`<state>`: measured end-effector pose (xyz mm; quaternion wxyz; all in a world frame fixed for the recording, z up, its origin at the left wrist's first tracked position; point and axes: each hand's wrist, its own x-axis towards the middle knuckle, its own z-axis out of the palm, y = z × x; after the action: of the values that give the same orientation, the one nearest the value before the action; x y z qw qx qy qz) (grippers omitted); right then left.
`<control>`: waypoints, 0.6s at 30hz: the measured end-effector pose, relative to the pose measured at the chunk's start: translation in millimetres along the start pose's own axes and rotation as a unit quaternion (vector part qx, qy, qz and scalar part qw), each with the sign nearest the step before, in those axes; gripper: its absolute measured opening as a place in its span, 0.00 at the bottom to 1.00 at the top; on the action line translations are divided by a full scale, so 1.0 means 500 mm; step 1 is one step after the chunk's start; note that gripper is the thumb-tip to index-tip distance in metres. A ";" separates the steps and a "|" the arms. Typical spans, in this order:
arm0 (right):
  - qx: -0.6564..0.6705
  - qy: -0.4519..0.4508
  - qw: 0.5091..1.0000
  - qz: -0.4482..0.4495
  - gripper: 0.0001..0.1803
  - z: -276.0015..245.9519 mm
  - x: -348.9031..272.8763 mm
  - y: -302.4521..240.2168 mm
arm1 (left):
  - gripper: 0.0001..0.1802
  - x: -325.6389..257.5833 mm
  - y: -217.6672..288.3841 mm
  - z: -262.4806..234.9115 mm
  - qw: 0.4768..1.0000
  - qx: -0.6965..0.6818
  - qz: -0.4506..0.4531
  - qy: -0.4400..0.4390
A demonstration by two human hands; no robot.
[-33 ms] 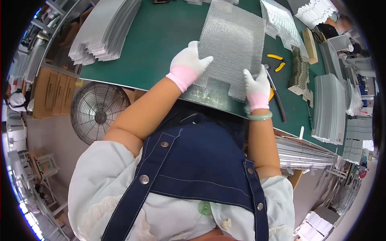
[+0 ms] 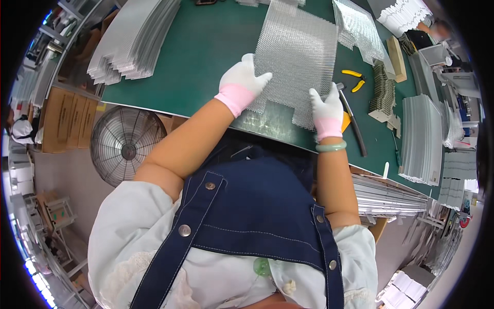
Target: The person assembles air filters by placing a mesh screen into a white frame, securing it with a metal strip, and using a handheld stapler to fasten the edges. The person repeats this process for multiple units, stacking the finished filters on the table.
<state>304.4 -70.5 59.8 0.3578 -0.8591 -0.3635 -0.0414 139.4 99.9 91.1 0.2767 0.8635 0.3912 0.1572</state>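
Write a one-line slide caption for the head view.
Gloved left hand and right hand hold a metal mesh sheet on a green table beside yellow-handled pliers.

Two gloved hands, one mesh sheet (image 2: 298,56), one fan (image 2: 127,145), one yellow-handled pliers (image 2: 354,80).

Silver diamond-pattern mesh sheet (image 2: 298,56); dark green worktop (image 2: 206,51); white gloves, pink cuffs; yellow-handled pliers (image 2: 354,80); pale green bangle (image 2: 331,147); navy apron (image 2: 257,216).
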 end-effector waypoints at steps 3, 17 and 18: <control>-0.103 -0.098 0.987 0.076 0.43 0.029 0.005 0.011 | 0.31 0.019 -0.015 0.035 0.997 0.052 -0.022 -0.053; -0.138 -0.162 0.968 0.132 0.41 0.022 0.023 -0.026 | 0.23 0.043 -0.036 0.046 0.997 0.061 -0.007 -0.055; -0.138 -0.165 0.969 0.122 0.42 0.024 0.022 -0.023 | 0.24 0.038 -0.039 0.047 0.996 0.065 -0.010 -0.060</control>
<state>302.7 -50.8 61.1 0.1734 -0.9329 -0.3011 0.0948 151.6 116.5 62.1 0.2445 0.8837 0.3917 0.0766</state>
